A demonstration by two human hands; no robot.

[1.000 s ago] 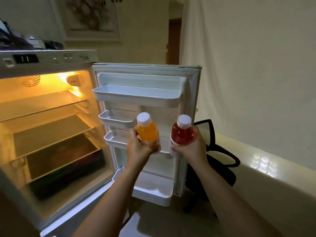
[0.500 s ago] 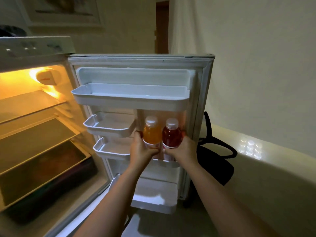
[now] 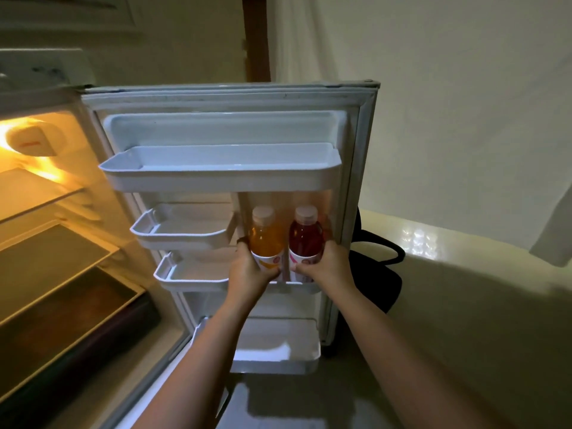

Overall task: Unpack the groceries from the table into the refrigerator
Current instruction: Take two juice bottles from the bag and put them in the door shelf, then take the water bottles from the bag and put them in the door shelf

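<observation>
Head view, and both hands are up at the open refrigerator door (image 3: 366, 181): the left hand (image 3: 247, 270) grips the orange bottle (image 3: 266, 239) round its lower label, the right hand (image 3: 328, 267) grips the red bottle (image 3: 306, 239) the same way. Both bottles stand upright, side by side, almost touching, white caps up. Their bases sit down at the narrow door bin (image 3: 297, 286) just beneath the knuckles (whether they already bear on its floor I cannot tell, the fingers cover that part). So the step in hand is seating this pair in the door. The next move, as I judge it, calls for letting them settle fully behind the bin's lip, then loosening both grips straight back so neither bottle tips into its neighbour.

Outward from the hands: to the left, two short door trays (image 3: 182, 239), one above the other, hold nothing. Above them runs the long top door shelf (image 3: 216, 178), likewise bare. Below the wrists hangs the bottom door bin (image 3: 278, 360). Further left, the lit cabinet shows glass shelves (image 3: 55, 258) under a warm lamp (image 3: 34, 140). Right of the door, a black bag (image 3: 380, 274) rests on the floor against a pale wall (image 3: 464, 103). No table shows.
</observation>
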